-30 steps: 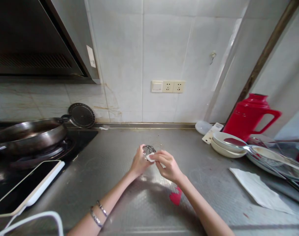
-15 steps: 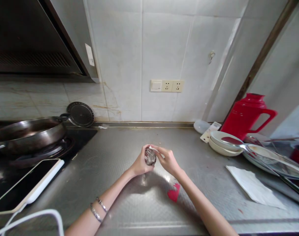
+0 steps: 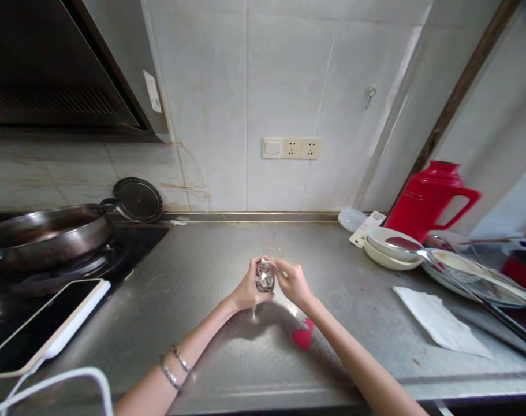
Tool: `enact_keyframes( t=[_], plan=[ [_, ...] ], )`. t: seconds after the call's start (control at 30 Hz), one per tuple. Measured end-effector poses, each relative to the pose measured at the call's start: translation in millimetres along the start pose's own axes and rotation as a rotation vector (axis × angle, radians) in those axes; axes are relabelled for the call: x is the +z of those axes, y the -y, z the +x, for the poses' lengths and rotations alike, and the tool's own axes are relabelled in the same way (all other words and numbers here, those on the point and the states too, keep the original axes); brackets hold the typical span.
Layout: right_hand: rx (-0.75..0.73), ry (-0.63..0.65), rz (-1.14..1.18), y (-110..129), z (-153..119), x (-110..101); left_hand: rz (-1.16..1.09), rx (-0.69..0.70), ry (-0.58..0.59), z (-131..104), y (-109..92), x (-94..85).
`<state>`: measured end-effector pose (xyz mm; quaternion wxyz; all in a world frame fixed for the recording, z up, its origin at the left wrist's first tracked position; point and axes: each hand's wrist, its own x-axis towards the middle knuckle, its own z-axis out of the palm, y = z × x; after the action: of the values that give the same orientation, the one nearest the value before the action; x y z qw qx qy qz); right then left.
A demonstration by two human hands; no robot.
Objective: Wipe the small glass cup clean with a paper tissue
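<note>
A small clear glass [image 3: 265,278] is held above the steel counter in the middle of the head view. My left hand [image 3: 246,287] wraps round its left side, thumb below and fingers above. My right hand [image 3: 292,282] is closed at the glass's upper right edge, pinching a small white piece that looks like tissue [image 3: 268,263] against the rim. The fingertips of my right hand partly hide that white piece. Below my hands a red cut-out shape [image 3: 303,335] lies on the counter.
A folded white tissue [image 3: 440,320] lies to the right, near stacked bowls [image 3: 392,260] and plates with utensils. Behind them stands a red thermos jug [image 3: 431,202]. On the left are a pan [image 3: 50,240] on the stove, a round dark lid [image 3: 138,199] and a phone [image 3: 46,323] with a white cable.
The view has shifted slightly. My left hand still holds the glass, and the fingers of my right hand have moved a little along its upper rim with the white piece.
</note>
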<state>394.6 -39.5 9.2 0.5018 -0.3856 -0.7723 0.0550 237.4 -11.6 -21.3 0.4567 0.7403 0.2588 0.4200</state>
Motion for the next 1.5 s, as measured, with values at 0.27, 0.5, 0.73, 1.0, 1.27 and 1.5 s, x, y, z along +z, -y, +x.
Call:
enact_keyframes(
  t=[0.27,0.5,0.73,1.0,1.27,1.5],
  plan=[
    [-0.202,-0.008,-0.057,12,-10,8,-0.013,-0.032,-0.094,1,-12,5.6],
    [-0.178,-0.013,0.001,10,-8,7,-0.062,-0.026,-0.090,2,-7,4.8],
    [0.196,-0.102,0.094,12,12,14,-0.108,-0.077,-0.104,3,-6,6.0],
    [-0.242,-0.022,-0.050,16,-9,11,-0.108,-0.053,-0.184,7,-8,5.1],
    [-0.289,0.016,-0.007,-1,19,11,-0.161,-0.067,-0.218,7,-14,-4.0],
    [0.164,-0.110,0.104,1,25,29,-0.179,-0.136,-0.253,8,-15,-4.5]
  ],
)
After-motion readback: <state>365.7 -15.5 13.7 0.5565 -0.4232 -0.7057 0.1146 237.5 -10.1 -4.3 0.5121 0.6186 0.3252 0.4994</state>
